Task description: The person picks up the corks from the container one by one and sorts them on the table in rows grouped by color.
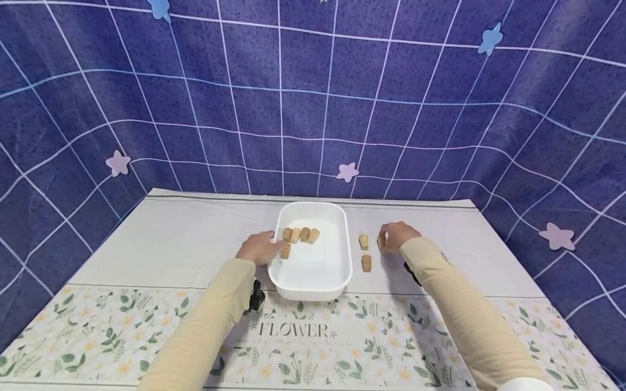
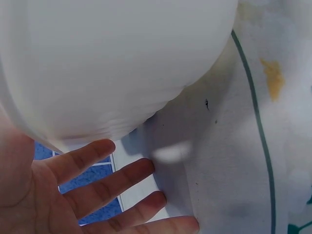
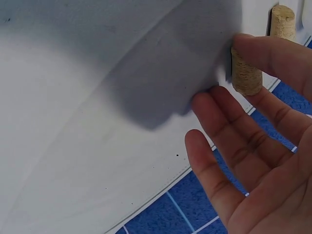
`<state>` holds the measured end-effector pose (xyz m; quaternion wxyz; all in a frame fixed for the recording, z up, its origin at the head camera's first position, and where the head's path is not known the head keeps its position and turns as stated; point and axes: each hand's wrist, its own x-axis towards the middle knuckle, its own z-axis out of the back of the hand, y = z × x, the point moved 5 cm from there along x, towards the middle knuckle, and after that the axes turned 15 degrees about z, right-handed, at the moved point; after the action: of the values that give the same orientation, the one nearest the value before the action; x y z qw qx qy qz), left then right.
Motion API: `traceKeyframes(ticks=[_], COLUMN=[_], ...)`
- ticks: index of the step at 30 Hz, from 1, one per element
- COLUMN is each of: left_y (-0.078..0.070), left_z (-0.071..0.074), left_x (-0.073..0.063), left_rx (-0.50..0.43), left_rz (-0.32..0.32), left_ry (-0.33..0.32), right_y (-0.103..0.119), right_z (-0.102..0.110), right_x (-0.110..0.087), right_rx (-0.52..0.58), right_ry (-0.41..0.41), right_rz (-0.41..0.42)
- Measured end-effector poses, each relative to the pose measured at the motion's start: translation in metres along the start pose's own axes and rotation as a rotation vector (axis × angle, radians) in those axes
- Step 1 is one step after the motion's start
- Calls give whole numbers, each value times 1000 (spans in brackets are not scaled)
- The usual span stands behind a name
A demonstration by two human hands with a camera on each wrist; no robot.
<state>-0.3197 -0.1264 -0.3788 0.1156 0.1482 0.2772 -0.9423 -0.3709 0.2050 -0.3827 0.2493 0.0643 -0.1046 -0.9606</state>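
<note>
A white plastic tray point(image 1: 313, 293) stands on the table with several cork stoppers inside: a row of them, one being the cork point(image 1: 305, 234), and a single cork point(image 1: 286, 251) below by the left wall. My left hand point(image 1: 259, 248) grips the tray's left side, thumb over the rim and fingers spread along the outside point(image 2: 92, 195). To the right of the tray, my right hand point(image 1: 398, 237) pinches a cork point(image 3: 247, 73) between thumb and index finger, at the table surface. Two more corks, an upper one point(image 1: 364, 241) and a lower one point(image 1: 366, 263), lie between tray and right hand.
A pale tablecloth point(image 1: 195, 228) with a floral band and the word FLOWER covers the table. Behind and at both sides hangs a dark blue curtain point(image 1: 303, 119) with grid lines and stars, meeting the table's back edge.
</note>
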Motion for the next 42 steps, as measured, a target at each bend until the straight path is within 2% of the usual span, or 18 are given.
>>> traceKeyframes(ticks=[6, 12, 27, 33, 42], left_y=[0, 0, 0, -1, -1], left_z=[1, 0, 2, 2, 2], left_x=[0, 1, 2, 1, 0], left_rx=[0, -19, 1, 8, 5], left_rz=[7, 11, -2, -6, -12], left_ry=[1, 3, -7, -6, -8], right_y=[3, 6, 8, 10, 5], right_z=[0, 1, 2, 4, 11], right_x=[0, 0, 0, -2, -7], right_rx=[-5, 2, 2, 11, 31], right_ry=[-13, -7, -5, -11, 27], right_rz=[27, 12, 16, 4, -34])
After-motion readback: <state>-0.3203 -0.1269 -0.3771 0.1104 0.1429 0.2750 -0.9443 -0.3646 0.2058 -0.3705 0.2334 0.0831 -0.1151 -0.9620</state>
